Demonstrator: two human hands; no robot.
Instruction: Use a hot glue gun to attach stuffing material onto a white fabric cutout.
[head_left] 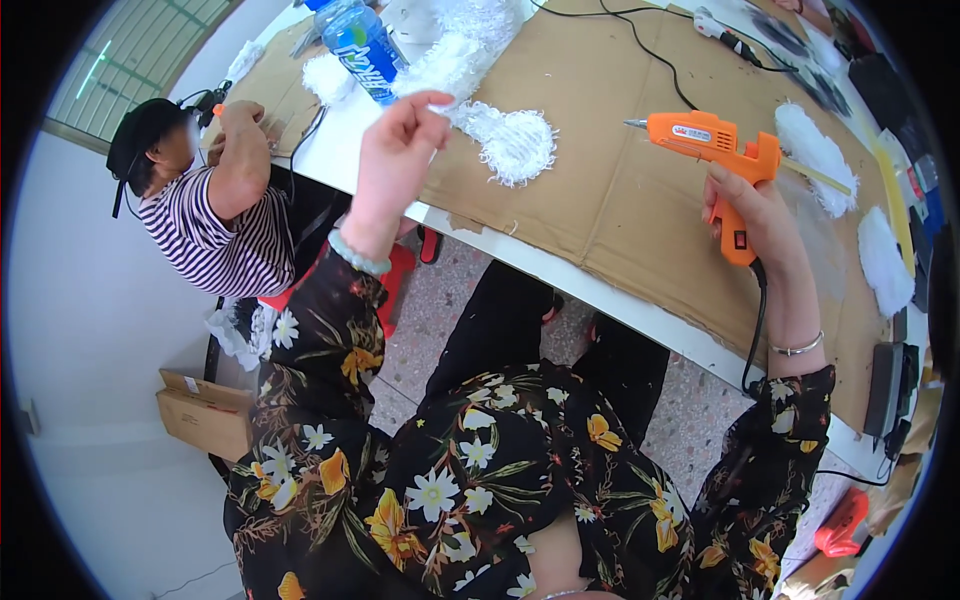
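Note:
My right hand (752, 205) is wrapped round the handle of an orange hot glue gun (700, 135). Its nozzle points left over the cardboard, and a pale glue stick (822, 177) juts from its back. My left hand (400, 150) is raised at the table's edge, fingers curled and thumb and forefinger close together. Just beyond those fingertips lies a white fringed fabric piece (520, 147) with a rounded end; whether they pinch its narrow end or some other small thing, I cannot make out.
Brown cardboard (620, 220) covers the white table. A blue-labelled bottle (362, 55) stands by a white fluffy heap (455, 60). White fluffy pieces (815, 150) lie right, and a second glue gun (725, 38) lies at the back. A person in stripes (220, 230) works at left.

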